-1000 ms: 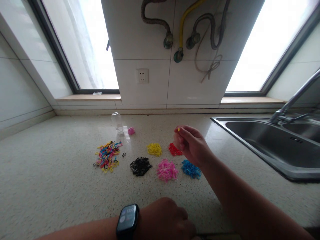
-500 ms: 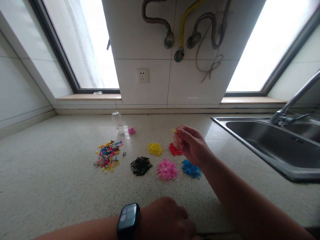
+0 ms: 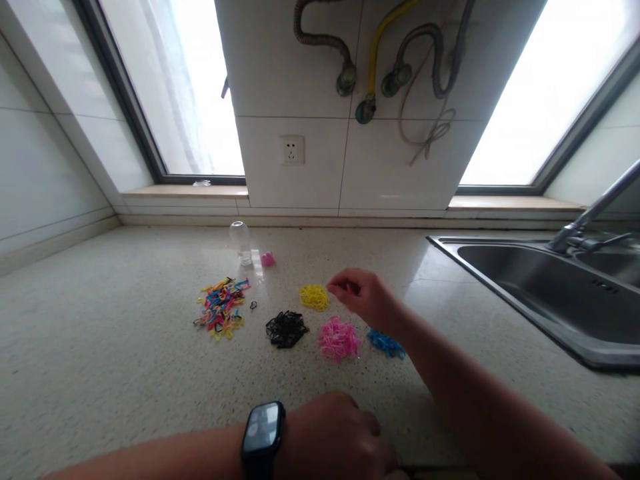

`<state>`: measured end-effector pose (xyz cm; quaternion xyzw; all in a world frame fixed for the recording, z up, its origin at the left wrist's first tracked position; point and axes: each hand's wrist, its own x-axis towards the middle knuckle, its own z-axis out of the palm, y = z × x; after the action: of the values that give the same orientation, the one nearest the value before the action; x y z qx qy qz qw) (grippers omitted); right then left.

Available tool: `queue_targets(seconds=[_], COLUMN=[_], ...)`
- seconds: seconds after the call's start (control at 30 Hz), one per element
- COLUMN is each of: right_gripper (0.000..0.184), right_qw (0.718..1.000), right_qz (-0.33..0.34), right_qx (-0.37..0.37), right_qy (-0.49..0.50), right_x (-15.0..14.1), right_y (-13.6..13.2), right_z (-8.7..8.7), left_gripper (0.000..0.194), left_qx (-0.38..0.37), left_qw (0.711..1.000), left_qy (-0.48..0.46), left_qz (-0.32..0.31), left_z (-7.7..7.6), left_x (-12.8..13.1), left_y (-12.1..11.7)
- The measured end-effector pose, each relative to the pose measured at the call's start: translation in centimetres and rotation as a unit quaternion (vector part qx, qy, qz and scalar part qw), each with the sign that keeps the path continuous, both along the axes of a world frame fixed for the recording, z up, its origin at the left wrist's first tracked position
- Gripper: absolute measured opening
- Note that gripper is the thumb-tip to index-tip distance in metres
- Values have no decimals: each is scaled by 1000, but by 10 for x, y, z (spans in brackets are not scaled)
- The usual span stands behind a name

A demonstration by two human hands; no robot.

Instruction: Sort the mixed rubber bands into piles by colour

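My right hand (image 3: 361, 293) is closed in a pinch, its fingertips beside the right edge of a pile of yellow rubber bands (image 3: 313, 297). What the pinch holds, if anything, is hidden. A little red shows between its fingers, where the hand covers a red pile. My left hand (image 3: 340, 433), with a watch at the wrist, is curled into a loose fist at the counter's near edge. Piles of black (image 3: 287, 329), pink (image 3: 339, 338) and blue rubber bands (image 3: 387, 343) lie in front. Mixed-colour rubber bands (image 3: 223, 307) form a heap at the left.
A clear bottle (image 3: 240, 243) stands upside down behind the heap, with a pink cap (image 3: 268, 259) beside it. One dark band (image 3: 253, 305) lies alone. A steel sink (image 3: 530, 280) with a tap is at the right. Hoses and a socket (image 3: 292, 150) are on the wall.
My right hand has moved left and down, from above the red pile to the yellow pile. The yellow rubber band in its fingertips no longer shows. My left hand stays curled.
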<state>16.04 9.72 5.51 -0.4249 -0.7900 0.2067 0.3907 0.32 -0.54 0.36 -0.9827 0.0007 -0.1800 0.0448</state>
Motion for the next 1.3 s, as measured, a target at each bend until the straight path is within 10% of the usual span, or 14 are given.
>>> queue_targets(seconds=[0.17,0.63,1.3], right_gripper=[15,13,19], right_qw=[979,958,968], right_qz=[2,-7,-146], right_qx=[56,57,68], right_qy=[-196,-280,-195], right_x=[-5,-15,32], right_y=[6,15,41], right_z=[-9,-18,-16], left_gripper=[13,12,11], left_qx=[9,-1,-10], left_qw=[1000,1000,1000], left_qy=[-2,10,-5], left_qz=[3,3,0], left_z=[-6,-5,-1], left_x=[1,1,-2], left_y=[1,1,1])
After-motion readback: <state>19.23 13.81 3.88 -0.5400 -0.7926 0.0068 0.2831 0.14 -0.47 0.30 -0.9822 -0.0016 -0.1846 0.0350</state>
